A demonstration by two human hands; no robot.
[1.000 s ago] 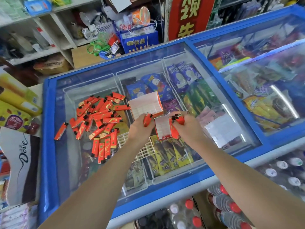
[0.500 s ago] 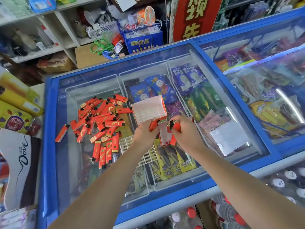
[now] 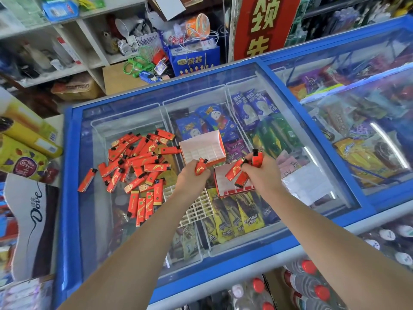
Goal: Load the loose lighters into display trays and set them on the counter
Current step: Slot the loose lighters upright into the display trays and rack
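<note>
A heap of loose red lighters (image 3: 136,159) lies on the glass freezer lid (image 3: 93,215), left of my hands. My left hand (image 3: 192,175) grips one red lighter (image 3: 200,167). My right hand (image 3: 261,173) holds several red lighters (image 3: 240,175) fanned out over a small red display tray (image 3: 225,186) with white cells. A second red tray (image 3: 203,148), its cells empty, stands just behind my left hand. A white grid insert (image 3: 194,206) lies on the glass under my left wrist.
The freezer's blue frame (image 3: 67,220) edges the lid; a second freezer (image 3: 357,90) adjoins on the right. Yellow boxes (image 3: 24,151) and a Dove box (image 3: 29,220) stand at the left. Cluttered shelves (image 3: 67,41) are behind, bottles (image 3: 308,287) below the front edge.
My hands have drawn slightly apart above the small tray. The lighters in my right hand are now more spread and raised.
</note>
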